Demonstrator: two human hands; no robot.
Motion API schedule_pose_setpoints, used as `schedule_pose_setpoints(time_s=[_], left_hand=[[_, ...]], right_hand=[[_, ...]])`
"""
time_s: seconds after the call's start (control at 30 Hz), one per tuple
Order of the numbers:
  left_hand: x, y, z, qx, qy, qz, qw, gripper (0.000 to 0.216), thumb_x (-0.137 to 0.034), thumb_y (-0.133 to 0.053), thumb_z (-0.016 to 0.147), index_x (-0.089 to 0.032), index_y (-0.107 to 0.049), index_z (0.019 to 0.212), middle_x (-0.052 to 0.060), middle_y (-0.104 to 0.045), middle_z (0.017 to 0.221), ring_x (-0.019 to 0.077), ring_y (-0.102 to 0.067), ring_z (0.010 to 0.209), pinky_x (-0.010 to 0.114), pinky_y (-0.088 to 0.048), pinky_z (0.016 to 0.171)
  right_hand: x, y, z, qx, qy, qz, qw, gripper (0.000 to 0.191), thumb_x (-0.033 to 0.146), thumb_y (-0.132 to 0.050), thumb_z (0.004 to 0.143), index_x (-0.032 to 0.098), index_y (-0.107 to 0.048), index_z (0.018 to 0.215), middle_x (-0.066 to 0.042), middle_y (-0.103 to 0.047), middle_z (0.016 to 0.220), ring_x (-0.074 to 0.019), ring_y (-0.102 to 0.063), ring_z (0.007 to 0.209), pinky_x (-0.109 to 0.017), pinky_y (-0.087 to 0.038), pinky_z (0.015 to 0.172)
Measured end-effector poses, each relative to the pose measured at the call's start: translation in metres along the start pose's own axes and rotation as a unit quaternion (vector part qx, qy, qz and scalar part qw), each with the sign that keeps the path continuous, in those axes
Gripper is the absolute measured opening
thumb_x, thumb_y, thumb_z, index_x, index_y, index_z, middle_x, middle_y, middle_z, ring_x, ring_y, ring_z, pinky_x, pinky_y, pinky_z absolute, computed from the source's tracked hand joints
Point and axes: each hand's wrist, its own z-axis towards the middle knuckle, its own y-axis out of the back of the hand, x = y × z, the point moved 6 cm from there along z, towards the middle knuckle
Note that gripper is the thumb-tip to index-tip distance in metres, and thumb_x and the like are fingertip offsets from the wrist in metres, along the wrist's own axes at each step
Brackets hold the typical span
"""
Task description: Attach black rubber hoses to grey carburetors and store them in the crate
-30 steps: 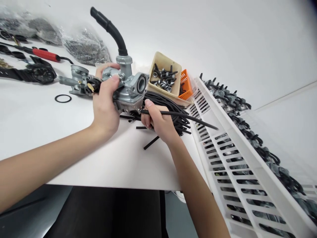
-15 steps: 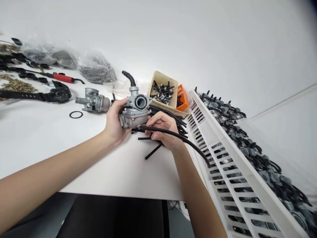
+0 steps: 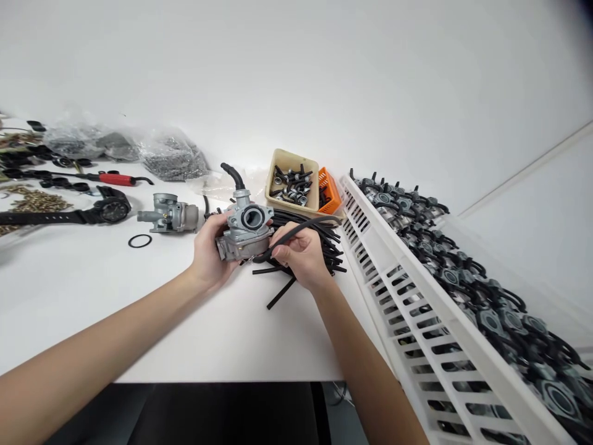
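A grey metal carburetor [image 3: 245, 232] with a black rubber elbow on its top is held upright over the table. My left hand [image 3: 210, 253] wraps round its left side. In my right hand [image 3: 299, 253] is a black rubber hose [image 3: 296, 230], pinched between thumb and fingers. One hose end, with a small metal clip near it, lies at the carburetor's lower right; whether it is pushed onto a fitting I cannot tell. The hose's other end points to the right. A second carburetor [image 3: 171, 214] lies on the table to the left, beside a black O-ring [image 3: 139, 241].
Loose black hoses [image 3: 330, 247] lie behind my right hand. A cream bin [image 3: 315, 185] of elbows and an orange basket [image 3: 334, 199] stand behind. A white slotted crate [image 3: 407, 278] of carburetors runs along the right. At left lie a wristwatch [image 3: 113, 210] and a red-handled tool [image 3: 115, 179].
My right hand has turned the hose, so its free end now points right and back instead of down over the crate. The view has tilted slightly upward.
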Motion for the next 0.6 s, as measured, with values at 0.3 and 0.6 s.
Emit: schedule_pose_setpoints(time_s=[0.3, 0.6], left_hand=[[-0.0016, -0.0038, -0.0015, -0.001, 0.011, -0.012, 1.000, 0.021, -0.032, -0.055, 0.070, -0.019, -0.062, 0.085, 0.004, -0.072, 0.088, 0.0278, -0.066, 0.097, 0.037, -0.056, 0.078], [-0.0019, -0.0024, 0.0003, 0.025, -0.008, -0.001, 1.000, 0.023, -0.033, -0.059, 0.070, -0.019, -0.057, 0.088, 0.003, -0.069, 0.093, 0.0280, -0.064, 0.102, 0.037, -0.053, 0.083]], right_hand=[[0.0038, -0.0013, -0.0002, -0.026, 0.005, -0.035, 0.999, 0.039, 0.047, -0.085, 0.057, 0.019, -0.057, 0.060, 0.004, -0.051, 0.058, -0.0106, -0.049, 0.055, -0.027, -0.046, 0.057], [-0.0001, 0.0017, -0.0029, -0.034, -0.021, -0.007, 0.999, 0.033, 0.037, -0.087, 0.058, 0.019, -0.061, 0.063, 0.004, -0.053, 0.060, -0.0095, -0.049, 0.054, -0.026, -0.048, 0.054]])
